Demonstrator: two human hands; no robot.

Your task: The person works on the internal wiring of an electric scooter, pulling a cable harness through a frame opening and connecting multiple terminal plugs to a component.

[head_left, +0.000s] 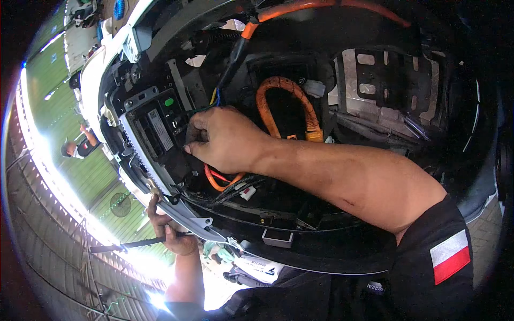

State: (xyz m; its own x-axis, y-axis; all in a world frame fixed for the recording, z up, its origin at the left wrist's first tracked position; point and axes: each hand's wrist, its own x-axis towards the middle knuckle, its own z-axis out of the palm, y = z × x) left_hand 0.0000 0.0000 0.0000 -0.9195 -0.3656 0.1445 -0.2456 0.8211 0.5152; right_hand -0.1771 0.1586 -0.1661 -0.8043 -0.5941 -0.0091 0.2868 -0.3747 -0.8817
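Inside a dark vehicle body cavity, my right hand (227, 142) is closed, its thumb and fingers curled together beside a control box (144, 125) with a silver finned edge and a white label. What the fingertips grip is hidden. Blue and yellow wires (215, 98) run down to the back of this hand. Below the hand lie orange and red cables (217, 181) and a white connector (247, 192). My left hand (179, 238), outside the pale body rim (187, 214), is closed around a thin dark bar (123, 246). Its upper fingers reach a metal bracket on the rim.
A thick orange cable loop (278, 83) with an orange connector (314, 135) stands beyond my right wrist. Another orange cable (292, 8) crosses the top. A perforated metal plate (367, 75) is at right. Another person (83, 146) stands in the background at left.
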